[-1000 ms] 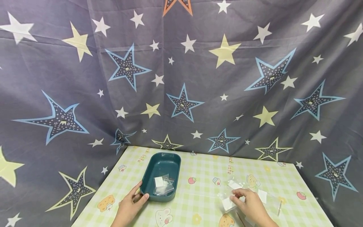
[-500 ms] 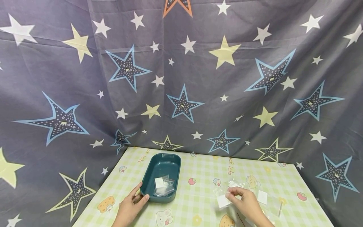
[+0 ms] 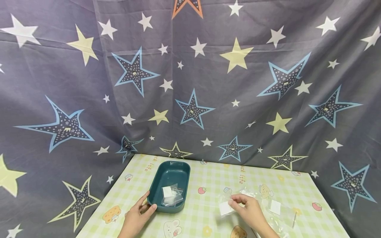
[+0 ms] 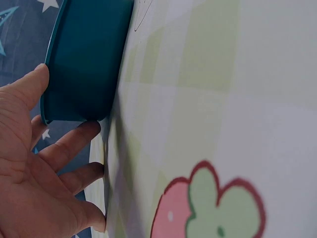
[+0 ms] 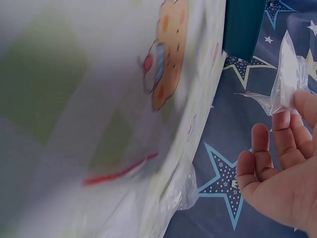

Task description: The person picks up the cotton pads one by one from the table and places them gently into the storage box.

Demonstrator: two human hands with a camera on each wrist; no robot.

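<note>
A teal rectangular tray [image 3: 169, 209] stands on the table's left half, with several small clear zip bags [image 3: 173, 197] and a white square in it. My left hand [image 3: 136, 216] holds its near left corner; in the left wrist view, the thumb lies at the rim and other fingers touch the corner. To the right, my right hand [image 3: 249, 211] pinches a small clear zip bag [image 5: 288, 74] with a white square inside, raised off the table. The bag's pinched edge is covered by thumb and fingertips. Its ring and little fingers are bent without contact.
More clear bags lie beyond and right of my right hand, one with a white square [image 3: 275, 207]. A bag with a red strip [image 5: 121, 176] lies near it. The checked tablecloth [image 3: 205, 175] ends at a star-patterned curtain [image 3: 208, 76].
My right hand has moved left with the zip bag, away from the other bags and toward the tray. My left hand and the tray have stayed in place.
</note>
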